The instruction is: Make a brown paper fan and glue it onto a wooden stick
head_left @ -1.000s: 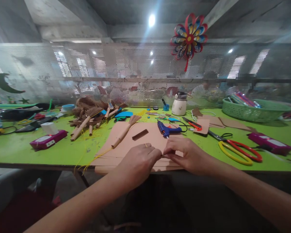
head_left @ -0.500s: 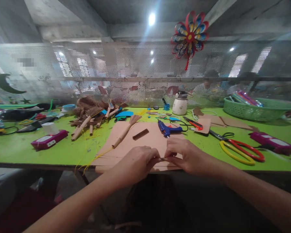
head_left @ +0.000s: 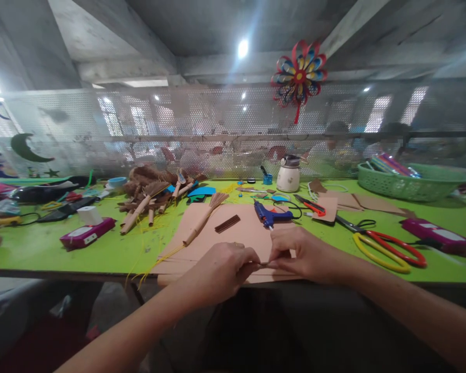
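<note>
Fingertips pinched, my left hand [head_left: 227, 269] and my right hand [head_left: 297, 254] meet on a thin brownish strip [head_left: 264, 263] near the table's front edge. Most of the strip is hidden by the fingers. Beneath them lie flat sheets of brown paper [head_left: 244, 241]. On the paper, beyond my hands, rests a small dark-brown ridged piece [head_left: 227, 224]. To its left lies a rolled paper tube with a fringed end [head_left: 204, 223] and yellow strings. A blue glue gun [head_left: 274, 214] lies just beyond my right hand, its nozzle pointing toward me.
Right of my hands lie scissors with red and yellow handles [head_left: 388, 251] and a purple power strip [head_left: 437, 235]. A green basket [head_left: 411, 182] and a white flask [head_left: 288, 176] stand at the back. Left are a pile of brown paper rolls [head_left: 143, 194] and another purple box [head_left: 87, 233].
The camera view has tilted up slightly, so everything sits a little lower. Both hands stay pinched on the strip, with only a slight shift of the fingers.
</note>
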A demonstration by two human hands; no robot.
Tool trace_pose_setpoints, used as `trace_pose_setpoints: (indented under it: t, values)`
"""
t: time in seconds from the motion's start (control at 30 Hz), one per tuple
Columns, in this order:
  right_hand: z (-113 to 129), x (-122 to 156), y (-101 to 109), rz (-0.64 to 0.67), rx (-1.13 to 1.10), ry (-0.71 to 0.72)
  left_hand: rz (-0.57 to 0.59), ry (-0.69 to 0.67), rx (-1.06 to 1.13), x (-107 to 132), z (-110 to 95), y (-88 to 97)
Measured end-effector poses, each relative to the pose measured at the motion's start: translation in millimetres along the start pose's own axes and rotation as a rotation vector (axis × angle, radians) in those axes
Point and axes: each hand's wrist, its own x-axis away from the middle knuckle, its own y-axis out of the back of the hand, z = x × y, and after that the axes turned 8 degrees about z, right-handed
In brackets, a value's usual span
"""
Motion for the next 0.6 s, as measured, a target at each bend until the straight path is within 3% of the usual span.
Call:
trace_pose_setpoints:
  t: [0.3, 0.47, 0.6]
  values:
    - [0.2, -2.2, 2.3, -0.018, 0.031, 0.038, 0.126, 0.078, 0.019, 1.5, 4.8, 17.1]
    - [-1.2, -7.2, 2.6, 0.031, 0.009, 0.000, 0.147, 0.077, 0.059, -0.6, 11.3, 14.1]
    - [-8.7, -8.8, 1.7, 0.046, -0.013, -0.036, 0.147, 0.177, 0.185, -2.8, 17.4, 12.4]
